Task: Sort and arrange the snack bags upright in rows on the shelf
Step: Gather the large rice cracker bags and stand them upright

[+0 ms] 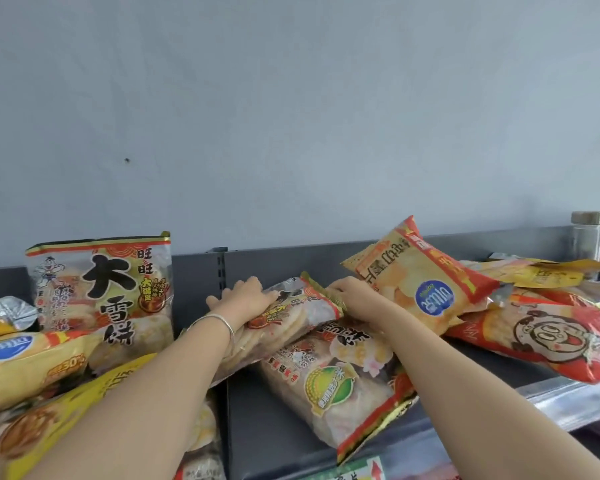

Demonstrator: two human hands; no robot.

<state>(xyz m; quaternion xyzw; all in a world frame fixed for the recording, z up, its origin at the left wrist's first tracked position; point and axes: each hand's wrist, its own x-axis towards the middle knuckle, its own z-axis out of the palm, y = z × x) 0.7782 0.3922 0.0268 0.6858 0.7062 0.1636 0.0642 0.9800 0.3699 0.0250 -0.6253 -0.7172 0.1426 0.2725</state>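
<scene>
The left grip [243,296] and the right grip [352,294] both hold one rice cracker bag [291,320], with fingers curled over its upper edge. This bag lies tilted in the middle of the shelf [278,420]. Its long axis runs from lower left to upper right, and its gold sealed end points right. It rests on a green-label bag [340,379]. A matching upright bag [101,289] stands at the left.
</scene>
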